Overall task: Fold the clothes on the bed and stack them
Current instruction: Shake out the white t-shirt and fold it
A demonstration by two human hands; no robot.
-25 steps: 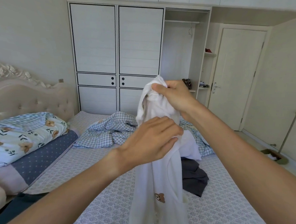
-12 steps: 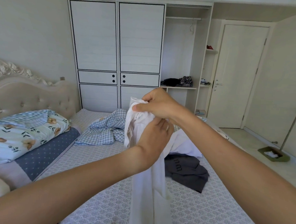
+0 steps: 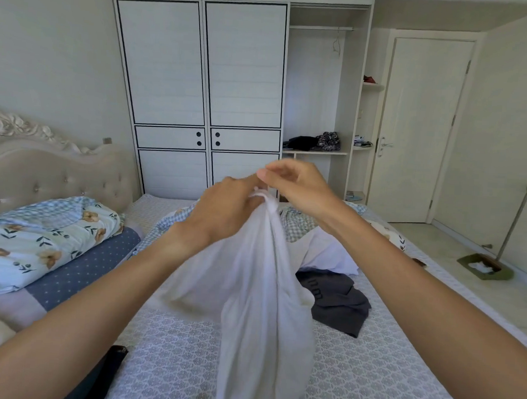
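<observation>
A white garment hangs bunched in front of me over the bed. My left hand grips its top edge. My right hand is just above and to the right, fingers curled at the same top edge; it is blurred, so I cannot tell whether it holds the cloth. Behind the white garment lie a dark grey garment, another white piece and a blue checked garment.
A floral quilt and blue dotted pillow lie at the bed's left by the headboard. A dark item sits at the near left edge. Wardrobe, door and a dustpan with broom stand beyond.
Both hands have come down with the white garment. The left hand has moved up to its top edge, and the garment hangs wider and more bunched over the bed.
</observation>
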